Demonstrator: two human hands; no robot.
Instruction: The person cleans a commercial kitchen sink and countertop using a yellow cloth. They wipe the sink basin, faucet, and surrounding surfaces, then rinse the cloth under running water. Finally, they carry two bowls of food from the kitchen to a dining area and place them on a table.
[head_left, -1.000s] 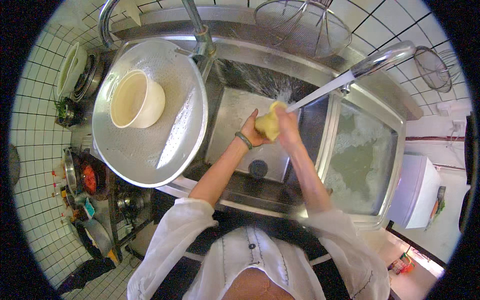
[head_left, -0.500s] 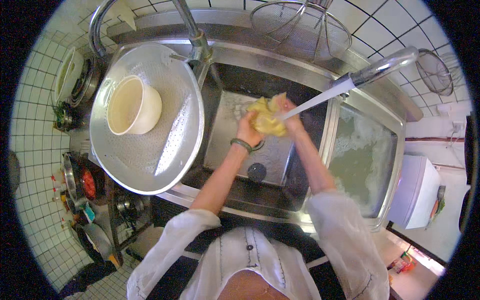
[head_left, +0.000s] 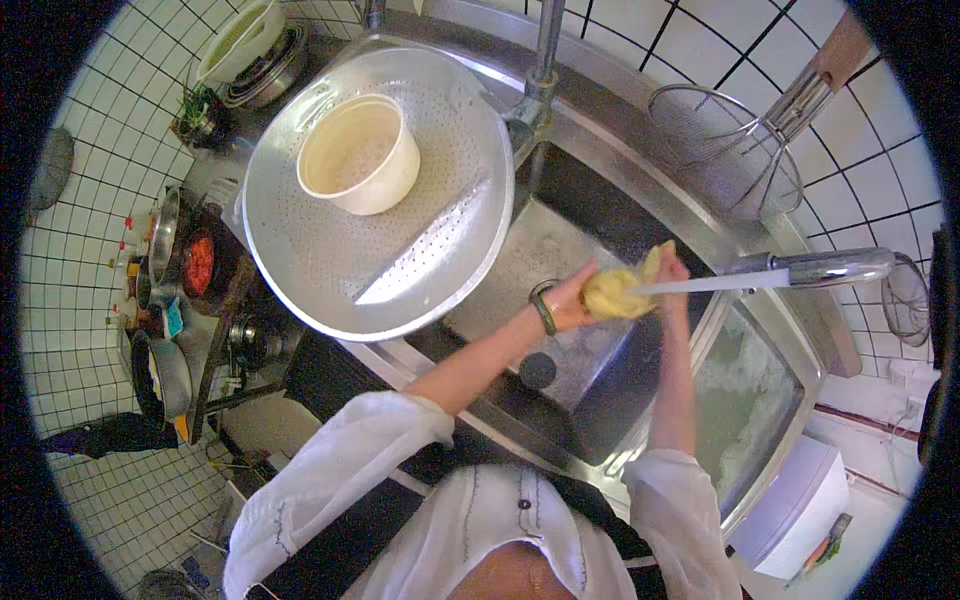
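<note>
1. The left hand (head_left: 572, 303) is closed around a yellow sponge (head_left: 615, 295) over the sink (head_left: 560, 250).
2. The right hand (head_left: 668, 272) grips the same sponge from the other side, and a long knife (head_left: 720, 284) passes through it, pointing to the right.
3. A large metal strainer (head_left: 400, 260) with a cream bowl (head_left: 360, 152) lies to the left of the left hand.

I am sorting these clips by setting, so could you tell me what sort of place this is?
Probably a working kitchen: a steel sink set in white-tiled walls, a large perforated colander, and wire strainers hanging nearby.
</note>
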